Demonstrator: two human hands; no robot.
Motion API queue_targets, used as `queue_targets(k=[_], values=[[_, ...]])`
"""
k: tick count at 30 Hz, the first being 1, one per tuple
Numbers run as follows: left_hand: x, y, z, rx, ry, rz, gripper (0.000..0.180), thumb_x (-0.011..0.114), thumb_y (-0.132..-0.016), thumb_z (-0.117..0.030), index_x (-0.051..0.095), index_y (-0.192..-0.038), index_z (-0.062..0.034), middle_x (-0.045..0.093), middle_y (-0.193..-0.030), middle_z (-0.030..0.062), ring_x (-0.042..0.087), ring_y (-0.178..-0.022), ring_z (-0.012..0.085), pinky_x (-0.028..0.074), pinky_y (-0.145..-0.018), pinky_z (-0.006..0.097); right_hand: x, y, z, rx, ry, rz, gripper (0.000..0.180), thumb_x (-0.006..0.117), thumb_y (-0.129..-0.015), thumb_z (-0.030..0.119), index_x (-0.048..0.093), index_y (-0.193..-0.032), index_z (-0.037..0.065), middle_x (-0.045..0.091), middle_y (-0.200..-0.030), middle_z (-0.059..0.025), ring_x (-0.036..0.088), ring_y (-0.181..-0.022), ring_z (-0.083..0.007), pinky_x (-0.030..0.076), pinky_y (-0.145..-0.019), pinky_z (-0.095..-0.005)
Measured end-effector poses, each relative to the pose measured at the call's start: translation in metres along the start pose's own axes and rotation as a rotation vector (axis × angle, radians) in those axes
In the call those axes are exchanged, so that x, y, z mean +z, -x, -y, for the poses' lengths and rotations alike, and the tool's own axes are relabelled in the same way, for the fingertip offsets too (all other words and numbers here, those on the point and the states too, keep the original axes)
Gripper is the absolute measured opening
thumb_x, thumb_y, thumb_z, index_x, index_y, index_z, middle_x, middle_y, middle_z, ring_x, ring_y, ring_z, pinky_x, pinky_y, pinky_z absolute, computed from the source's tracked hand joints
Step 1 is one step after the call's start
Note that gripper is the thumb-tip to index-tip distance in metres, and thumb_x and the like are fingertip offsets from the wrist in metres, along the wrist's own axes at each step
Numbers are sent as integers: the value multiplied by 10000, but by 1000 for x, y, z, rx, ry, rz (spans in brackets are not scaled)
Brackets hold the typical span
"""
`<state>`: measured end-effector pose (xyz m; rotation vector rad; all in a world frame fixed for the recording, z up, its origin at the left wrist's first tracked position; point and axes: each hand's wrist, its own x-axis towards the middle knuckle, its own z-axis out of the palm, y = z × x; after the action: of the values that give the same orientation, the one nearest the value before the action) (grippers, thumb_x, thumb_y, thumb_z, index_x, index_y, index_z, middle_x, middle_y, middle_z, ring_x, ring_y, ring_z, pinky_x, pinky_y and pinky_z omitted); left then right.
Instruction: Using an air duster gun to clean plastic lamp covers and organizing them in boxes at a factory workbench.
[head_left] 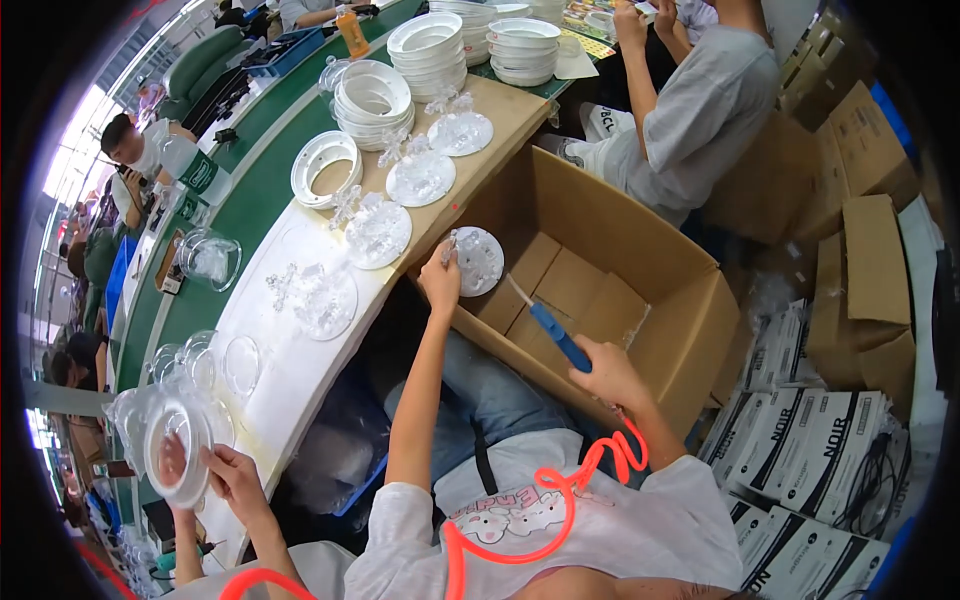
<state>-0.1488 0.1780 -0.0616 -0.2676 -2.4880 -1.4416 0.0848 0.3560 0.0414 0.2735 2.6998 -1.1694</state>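
Observation:
My left hand is closed on the edge of a round clear plastic disc, holding it over an open cardboard box. In my right hand is a blue air blow gun; its thin nozzle points up and left toward the disc. A red coiled air hose runs from the gun's lower end across my lap. Just left of the box, several similar clear discs with small clear plastic pieces lie along the table, among them a nearer disc and another disc.
Stacked white plastic rings stand at the table's far end. At lower left, another person's hand holds a white ring. A person in a grey shirt sits beyond the box. Printed cartons are piled on the right.

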Motion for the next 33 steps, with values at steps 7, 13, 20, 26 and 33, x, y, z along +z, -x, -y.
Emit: queue_targets(k=[7, 13, 20, 26, 33], values=[[3, 0, -8, -49, 51, 19, 238, 580, -780, -110, 606, -1012, -63, 623, -879, 184, 610, -836, 319, 461, -718, 360, 1, -4, 11, -7, 70, 70, 331, 572, -658, 254, 555, -938, 78, 606, -726, -184, 582, -693, -374, 460, -660, -448], [3, -3, 1, -46, 143, 9, 237, 585, -779, -114, 610, -1011, -68, 629, -866, 173, 616, -823, 309, 463, -718, 350, -2, -8, 10, -32, 102, 89, 331, 571, -659, 258, 560, -939, 82, 596, -720, -196, 576, -699, -384, 454, -660, -462], [-3, -8, 7, -13, 113, -50, 238, 587, -779, -125, 611, -1010, -77, 631, -835, 167, 617, -807, 315, 464, -719, 358, -4, -9, 3, -12, 104, 80, 309, 562, -665, 256, 555, -917, 78, 588, -697, -197, 571, -676, -391, 448, -641, -466], [-6, -9, 5, 151, 13, -66, 274, 602, -770, -121, 602, -1039, -66, 585, -1076, 126, 572, -958, 281, 441, -815, 333, -7, -14, 4, -6, 62, 31, 296, 550, -661, 240, 545, -902, 69, 577, -665, -195, 561, -666, -397, 441, -638, -464], [5, 1, 15, 138, -23, 76, 268, 588, -771, -115, 615, -1038, -105, 480, -1208, 124, 525, -1025, 323, 420, -855, 370, -10, -14, 6, 17, 143, 70, 295, 550, -661, 240, 545, -899, 67, 575, -663, -199, 564, -661, -391, 439, -635, -468]])
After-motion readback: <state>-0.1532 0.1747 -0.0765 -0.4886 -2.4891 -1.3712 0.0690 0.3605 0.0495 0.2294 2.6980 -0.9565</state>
